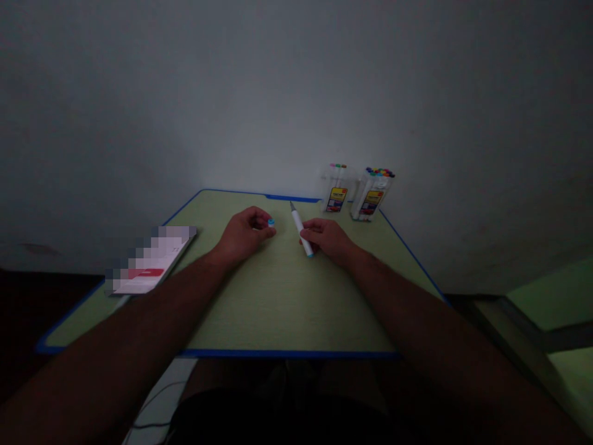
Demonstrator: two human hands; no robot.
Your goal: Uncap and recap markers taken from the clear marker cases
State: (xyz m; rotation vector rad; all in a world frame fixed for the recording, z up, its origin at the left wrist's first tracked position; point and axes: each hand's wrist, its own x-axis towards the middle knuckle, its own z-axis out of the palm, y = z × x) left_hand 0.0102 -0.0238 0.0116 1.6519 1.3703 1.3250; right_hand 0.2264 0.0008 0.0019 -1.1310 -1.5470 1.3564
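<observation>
My left hand [247, 233] pinches a small marker cap [271, 223] with a blue top between thumb and fingers, over the middle of the table. To its right, my right hand [325, 237] grips a white marker [302, 232] by its lower barrel. The marker leans to the upper left, its grey tip end uncovered and its blue-ended base pointing down towards me. Cap and marker are apart, with a gap between my hands. Some right-hand fingers are hidden behind the barrel.
At the table's back right stand two clear marker cases, one holding a few markers [336, 188] and a fuller one [371, 194]. A tablet-like device [155, 262], partly blurred out, lies at the left edge. The table [287, 309] has a blue rim and meets a wall [278, 93] behind.
</observation>
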